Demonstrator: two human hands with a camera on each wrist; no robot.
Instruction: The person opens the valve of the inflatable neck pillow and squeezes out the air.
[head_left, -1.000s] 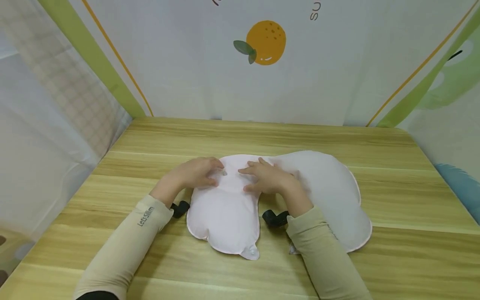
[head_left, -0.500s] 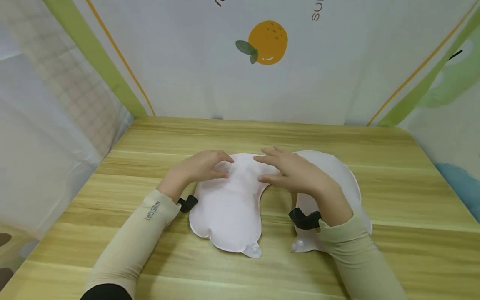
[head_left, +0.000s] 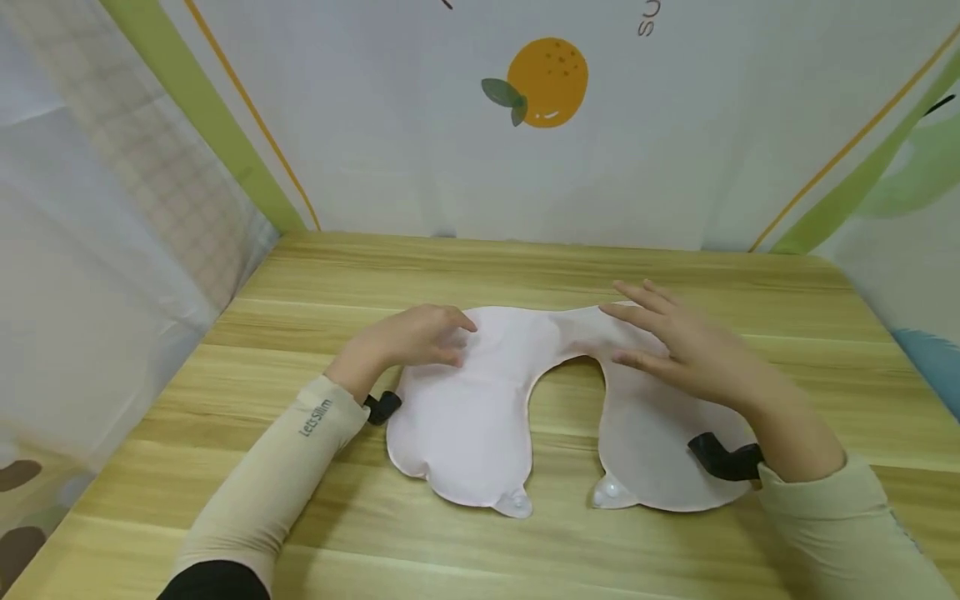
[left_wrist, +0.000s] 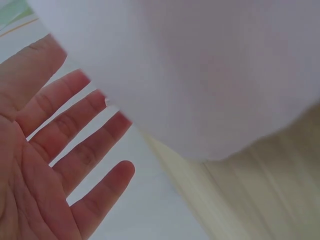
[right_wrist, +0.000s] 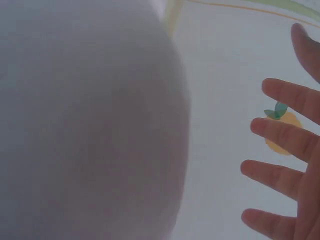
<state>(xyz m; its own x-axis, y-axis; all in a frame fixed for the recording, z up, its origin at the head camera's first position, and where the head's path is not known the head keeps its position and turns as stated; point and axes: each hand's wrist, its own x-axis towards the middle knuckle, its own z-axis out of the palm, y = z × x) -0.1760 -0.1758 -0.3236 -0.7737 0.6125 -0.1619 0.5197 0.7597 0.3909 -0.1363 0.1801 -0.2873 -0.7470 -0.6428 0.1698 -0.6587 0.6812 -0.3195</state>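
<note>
A pale pink U-shaped neck pillow (head_left: 465, 417) lies on the wooden table with its two ends toward me. Each end carries a small clear snap tab, the left tab (head_left: 513, 502) and the right tab (head_left: 611, 492). My left hand (head_left: 408, 340) is at the pillow's upper left edge, fingers relaxed; in the left wrist view its fingertips (left_wrist: 117, 125) meet or pass behind the pillow's edge. Over the right lobe hovers my right hand (head_left: 697, 354), fingers spread. The right wrist view shows those fingers (right_wrist: 280, 180) apart from the pillow (right_wrist: 100, 125).
The wooden table (head_left: 360, 275) runs back to a white curtain (head_left: 405, 150) printed with an orange fruit. Another curtain (head_left: 97, 250) hangs along the left side. Black wrist mounts (head_left: 726, 458) sit under both wrists.
My right hand has lifted off the middle of the pillow and moved right over the right lobe, uncovering the gap between the lobes. The left hand has shifted only slightly.
</note>
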